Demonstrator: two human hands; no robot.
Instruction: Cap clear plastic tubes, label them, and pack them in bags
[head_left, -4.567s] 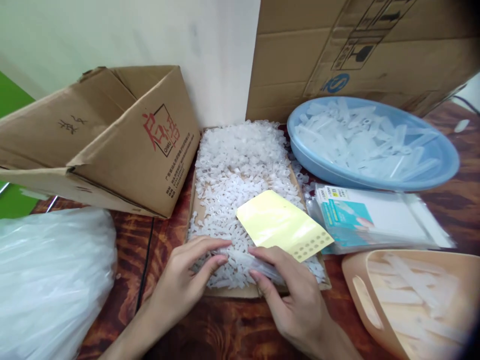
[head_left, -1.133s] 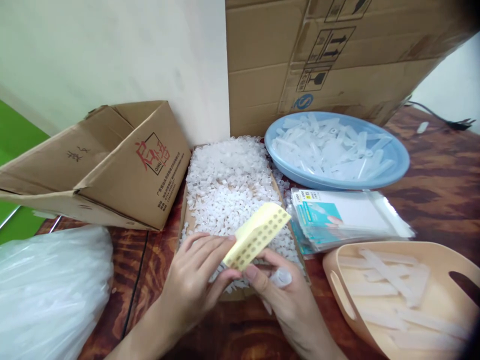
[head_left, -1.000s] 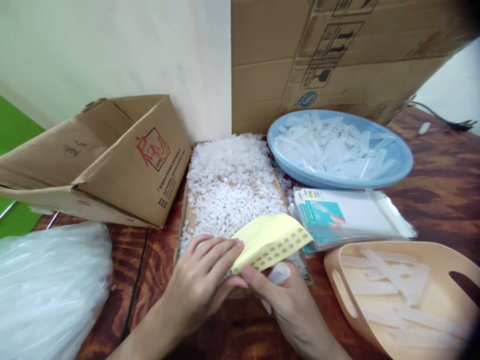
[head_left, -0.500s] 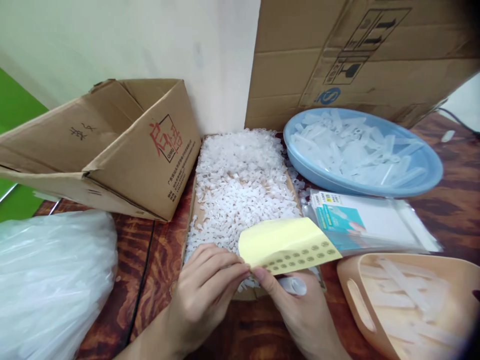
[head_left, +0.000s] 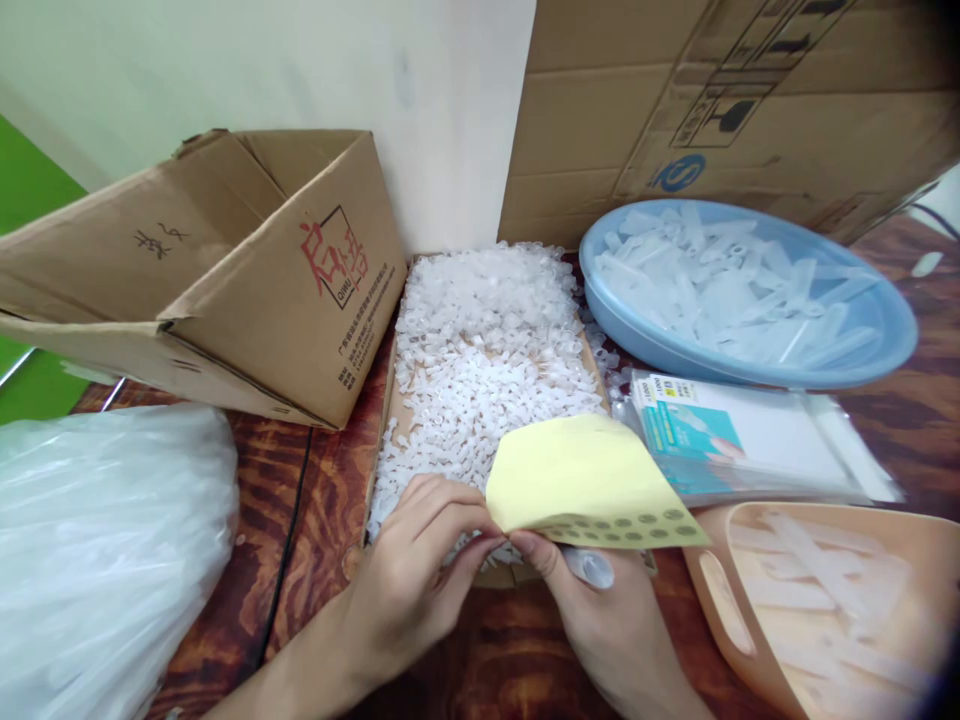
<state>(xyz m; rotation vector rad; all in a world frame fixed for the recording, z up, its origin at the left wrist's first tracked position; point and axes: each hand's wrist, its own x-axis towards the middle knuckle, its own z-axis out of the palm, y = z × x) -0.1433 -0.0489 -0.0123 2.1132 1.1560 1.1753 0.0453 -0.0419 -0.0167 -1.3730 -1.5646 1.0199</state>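
A yellow sticker sheet (head_left: pixel 570 465) with rows of small round dark stickers bends upward over the tray's near end. My left hand (head_left: pixel 420 570) is closed, thumb and fingertips pinched at the sheet's near left corner; whether a sticker is between them I cannot tell. My right hand (head_left: pixel 607 620) grips the same corner between thumb and fingers. A clear plastic tube (head_left: pixel 592 568) also sits in that hand, its round end showing beside the thumb. Beyond the hands lies a shallow cardboard tray (head_left: pixel 384 420) full of small white and translucent plastic pieces (head_left: pixel 487 330).
An open cardboard box (head_left: pixel 300 300) stands left, above a stuffed plastic bag (head_left: pixel 112 540). At right are a blue basin (head_left: pixel 637 340) of clear tubes, packaged plastic sleeves (head_left: pixel 780 450) and a peach basket (head_left: pixel 709 560) holding translucent strips. A large carton (head_left: pixel 592 130) stands behind.
The sticker sheet has tipped, so its sticker rows show at a flatter angle. Both hands stay together at its corner. The view has shifted slightly.
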